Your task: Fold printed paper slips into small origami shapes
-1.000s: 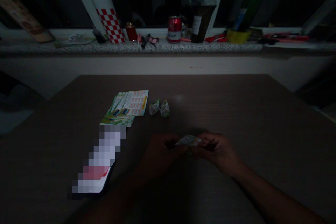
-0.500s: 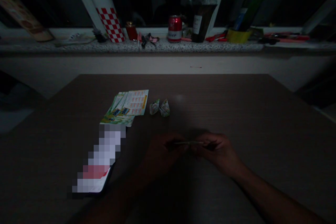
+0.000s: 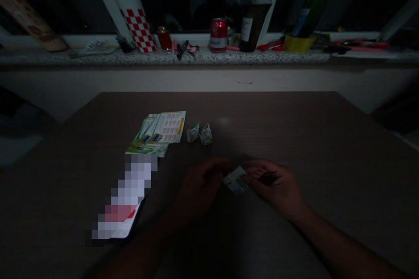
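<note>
Between my hands is a small folded paper square, printed in white and green, its flat face turned toward me. My right hand pinches its right corner between thumb and fingers. At the opposite corner my left hand is closed, its fingertips at the paper's edge; they are dim and partly hidden. Farther back on the table stand two small folded paper pieces, a left one and a right one, printed in similar colours.
Printed calendar sheets lie fanned out at the left, with a lit phone in front of them. Along the windowsill stand a checkered bottle, a red can and a dark cup. The room is dim.
The folded paper was edge-on and thin between both hands; now it is tilted so its square face shows. My hands have shifted only slightly.
</note>
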Motion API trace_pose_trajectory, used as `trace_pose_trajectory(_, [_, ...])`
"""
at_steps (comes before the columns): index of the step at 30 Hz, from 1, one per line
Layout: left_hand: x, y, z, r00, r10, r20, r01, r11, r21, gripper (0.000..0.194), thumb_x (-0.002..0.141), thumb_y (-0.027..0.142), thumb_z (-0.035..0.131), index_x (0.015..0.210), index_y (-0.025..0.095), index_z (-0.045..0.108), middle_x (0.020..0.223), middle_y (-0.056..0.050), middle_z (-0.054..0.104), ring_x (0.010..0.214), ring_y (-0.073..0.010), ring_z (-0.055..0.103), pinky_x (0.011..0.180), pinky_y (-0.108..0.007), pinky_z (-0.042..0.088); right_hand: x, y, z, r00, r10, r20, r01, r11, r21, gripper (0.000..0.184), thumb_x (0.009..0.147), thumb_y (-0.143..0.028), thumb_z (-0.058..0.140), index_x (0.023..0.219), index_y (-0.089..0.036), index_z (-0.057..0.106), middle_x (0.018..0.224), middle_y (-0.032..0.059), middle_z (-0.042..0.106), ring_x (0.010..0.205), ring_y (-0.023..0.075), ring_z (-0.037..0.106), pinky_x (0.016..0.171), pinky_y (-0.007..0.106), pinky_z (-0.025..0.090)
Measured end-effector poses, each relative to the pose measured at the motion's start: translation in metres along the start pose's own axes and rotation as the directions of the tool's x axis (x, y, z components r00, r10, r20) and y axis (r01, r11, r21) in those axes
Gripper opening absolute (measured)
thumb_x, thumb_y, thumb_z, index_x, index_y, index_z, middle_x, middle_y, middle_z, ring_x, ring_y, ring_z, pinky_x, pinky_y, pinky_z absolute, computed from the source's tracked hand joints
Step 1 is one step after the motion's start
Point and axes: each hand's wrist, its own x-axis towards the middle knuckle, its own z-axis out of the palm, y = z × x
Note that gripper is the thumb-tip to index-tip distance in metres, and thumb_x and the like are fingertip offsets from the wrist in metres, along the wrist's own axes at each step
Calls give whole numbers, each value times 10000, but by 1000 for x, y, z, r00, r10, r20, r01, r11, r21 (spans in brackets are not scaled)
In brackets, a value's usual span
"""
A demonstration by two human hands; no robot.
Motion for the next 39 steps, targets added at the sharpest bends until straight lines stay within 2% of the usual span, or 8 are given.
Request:
trace_pose_trajectory(5, [-1, 5, 4, 994, -59, 97, 64, 996, -56, 202, 851, 295, 606, 971, 161, 700, 912, -45, 733, 844, -181, 668, 740, -259, 497, -1, 0, 2, 999, -32, 37, 37, 991, -128, 145, 755, -272, 734, 872, -188, 728, 771, 51, 752, 676, 166, 697, 620, 262, 578])
trace_pose_trajectory(10, [-2, 8, 8, 996, -66, 62, 62, 997, 55, 138, 828, 255, 627, 863, 160, 721, 809, -38, 724, 751, -167, 655, 681, -249, 475, -2, 1, 3, 997, -9, 82, 21, 990, -142, 99, 778, -274, 715, 826, -195, 748, 716, 32, 748, 625, 153, 687, 564, 237, 554])
trace_pose_trajectory(15, [-3, 8, 7, 999, -5, 45, 2, 997, 77, 124, 813, 242, 638, 770, 163, 723, 725, -22, 702, 666, -144, 628, 617, -227, 451, -3, -4, 4, 995, -64, 80, 79, 975, -205, 82, 780, -257, 706, 752, -201, 759, 672, 35, 747, 580, 161, 677, 522, 242, 541])
trace_pose_trajectory(22, [-3, 9, 4, 999, -47, -25, 46, 998, -31, 109, 797, 245, 665, 805, 165, 739, 753, -25, 724, 707, -159, 652, 649, -234, 481, -3, -5, 3, 997, 1, 81, 11, 989, -150, 79, 755, -263, 734, 762, -188, 758, 682, 38, 759, 582, 157, 689, 530, 226, 546])
trace_pose_trajectory(25, [-1, 7, 2, 992, -122, 40, 125, 988, -91, 144, 784, 275, 690, 867, 170, 743, 812, -27, 749, 758, -174, 675, 678, -242, 499, -3, -4, 1, 998, -12, 69, 24, 984, -176, 98, 764, -271, 724, 724, -188, 759, 647, 36, 748, 550, 150, 669, 503, 223, 529])
trace_pose_trajectory(32, [2, 5, 0, 984, -175, 18, 176, 982, -63, 142, 769, 285, 692, 814, 166, 756, 765, -28, 757, 721, -180, 679, 638, -242, 490, -2, -4, 2, 989, 92, 113, -82, 993, -88, 151, 756, -331, 739, 738, -182, 757, 680, 37, 747, 591, 147, 665, 540, 230, 526])
trace_pose_trajectory(36, [3, 5, 0, 971, -219, 91, 229, 968, -107, 176, 756, 321, 705, 788, 156, 755, 750, -34, 751, 686, -173, 668, 617, -240, 477, -1, -2, 1, 986, 119, 119, -112, 992, -63, 196, 752, -369, 738, 722, -175, 753, 644, 41, 733, 562, 146, 652, 523, 236, 519])
trace_pose_trajectory(39, [3, 6, -1, 972, -229, 44, 232, 970, -67, 144, 743, 293, 712, 715, 157, 750, 677, -19, 730, 629, -150, 641, 577, -223, 446, 0, -1, 1, 979, 159, 130, -158, 987, -18, 212, 714, -385, 768, 748, -176, 750, 671, 39, 736, 570, 145, 657, 532, 237, 524])
